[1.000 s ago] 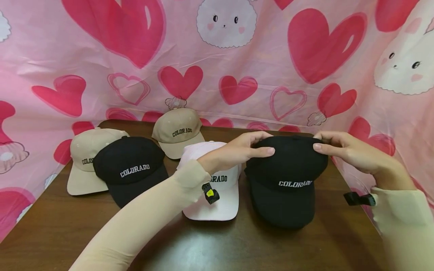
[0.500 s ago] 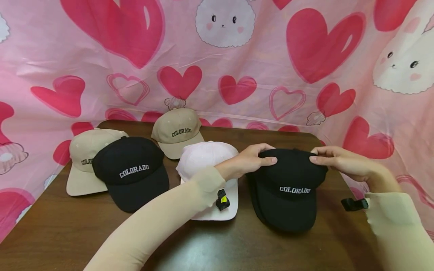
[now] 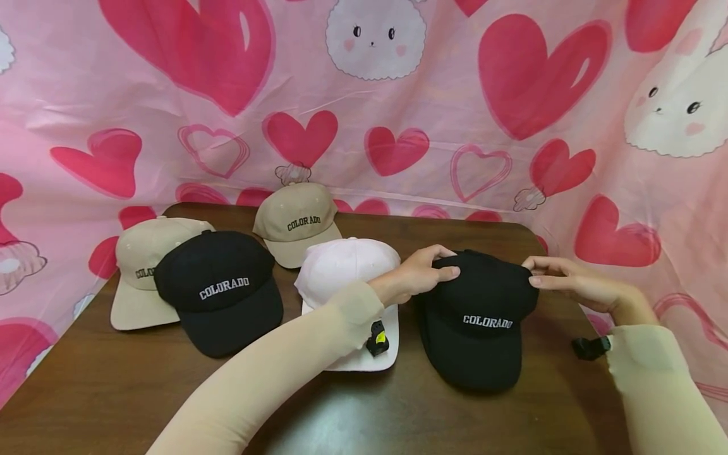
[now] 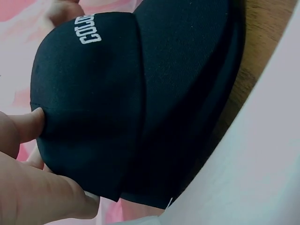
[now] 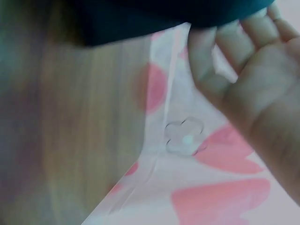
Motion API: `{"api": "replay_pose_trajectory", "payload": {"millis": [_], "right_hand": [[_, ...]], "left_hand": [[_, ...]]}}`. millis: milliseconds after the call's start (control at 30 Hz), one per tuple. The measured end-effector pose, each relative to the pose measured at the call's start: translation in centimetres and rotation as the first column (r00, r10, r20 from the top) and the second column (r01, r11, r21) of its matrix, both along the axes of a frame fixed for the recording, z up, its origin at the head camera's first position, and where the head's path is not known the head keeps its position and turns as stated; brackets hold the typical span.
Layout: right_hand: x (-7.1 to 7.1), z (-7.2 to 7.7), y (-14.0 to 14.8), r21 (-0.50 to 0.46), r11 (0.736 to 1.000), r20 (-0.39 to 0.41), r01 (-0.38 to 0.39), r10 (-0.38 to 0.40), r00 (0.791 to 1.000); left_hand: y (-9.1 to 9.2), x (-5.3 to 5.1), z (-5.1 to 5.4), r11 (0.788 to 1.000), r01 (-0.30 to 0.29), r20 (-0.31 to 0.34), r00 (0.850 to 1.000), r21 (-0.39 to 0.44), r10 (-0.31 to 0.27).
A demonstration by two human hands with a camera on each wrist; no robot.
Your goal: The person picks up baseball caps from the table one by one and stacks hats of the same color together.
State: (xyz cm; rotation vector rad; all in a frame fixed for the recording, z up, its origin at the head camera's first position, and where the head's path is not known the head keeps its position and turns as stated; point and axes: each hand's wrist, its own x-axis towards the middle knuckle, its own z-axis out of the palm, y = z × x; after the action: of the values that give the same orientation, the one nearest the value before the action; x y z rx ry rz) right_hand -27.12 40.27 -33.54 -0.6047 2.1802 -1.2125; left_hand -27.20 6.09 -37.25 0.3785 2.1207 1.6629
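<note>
The held cap [image 3: 483, 294] sits just right of the white cap [image 3: 348, 265], a strip of bench [image 3: 409, 392] showing between the two brims. Its long axis runs from crown to brim, brim toward the person, so from the fingers most of it lies nearward. The left hand [image 3: 418, 272] pinches the crown on the side toward the white cap; the right hand [image 3: 580, 281] pinches the side farthest from it, thumb in front, other fingers going behind. The left sleeve [image 3: 284, 357] crosses over the white cap's brim. Left of the white cap is another black cap [image 3: 218, 272]; behind it and leftward stands a tan cap [image 3: 298, 208].

The left wrist view shows a second dark edge beneath the held brim, which the head view barely hints at; whether another cap nests there, I cannot tell. The right wrist view, blurred, shows the right hand's fingers reaching the cap's edge, mostly hidden from above.
</note>
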Motion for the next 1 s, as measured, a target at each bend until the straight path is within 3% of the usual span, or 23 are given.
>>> {"api": "replay_pose_trajectory", "payload": {"millis": [100,200,600,833,1000], "right_hand": [[0.1,-0.7,0.9,-0.063,0.994,-0.028,-0.093,0.091,0.995],[0.2,-1.1,1.4,-0.080,0.987,-0.066,-0.136,0.131,0.989],[-0.7,-2.0,1.3,-0.028,0.998,-0.127,-0.057,0.054,0.991],[-1.6,-4.3,0.6,-0.030,0.999,-0.185,0.035,-0.040,0.982],[-1.7,-6.0,0.1,-0.113,0.992,-0.204,0.060,-0.082,0.976]], "left_hand": [[0.1,0.0,-0.2,1.000,0.000,0.004,1.000,-0.003,0.000],[0.1,0.0,-0.3,1.000,-0.002,-0.001,1.000,-0.003,0.002],[0.3,0.1,-0.2,1.000,-0.028,0.011,1.000,0.000,0.028],[0.3,0.0,-0.6,0.997,-0.082,0.009,0.997,-0.005,0.082],[0.5,0.0,-0.7,0.991,-0.125,-0.041,0.992,-0.054,0.123]]}}
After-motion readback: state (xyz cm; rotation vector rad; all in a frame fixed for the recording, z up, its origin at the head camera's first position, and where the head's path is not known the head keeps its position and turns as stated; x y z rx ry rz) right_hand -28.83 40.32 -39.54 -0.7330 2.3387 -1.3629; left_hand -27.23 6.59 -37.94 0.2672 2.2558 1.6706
